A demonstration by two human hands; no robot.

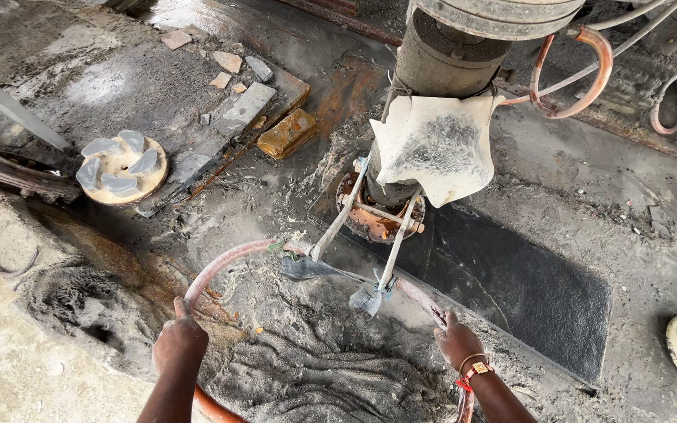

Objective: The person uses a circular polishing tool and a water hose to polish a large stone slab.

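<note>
While both hands grip the curved handle bar (229,254) of the stone-polishing machine (440,70), the work sits in a film of grey slurry. The left hand (180,342) is closed round the reddish bar at its left bend, fingers wrapped and thumb up. The right hand (456,338), with a bracelet at the wrist, is clamped on the bar's right end, just beside the dark stone slab (526,290) that lies under the machine. The bar arcs between the hands, and two thin metal struts (338,219) tie it up to the rusty polishing head (378,215), which rests on the slab's near-left corner. A pale sheet (436,149) hangs over the column.

The risk I judge greatest is slipping: bar and floor (315,376) look wet and muddy, so a grip could slide and the head could swing off the slab edge. The hoses (581,74) looping at upper right could snag if the machine swings wide. A spare grinding disc (123,166) lies well apart on the left, beside loose stone scraps (237,110).
</note>
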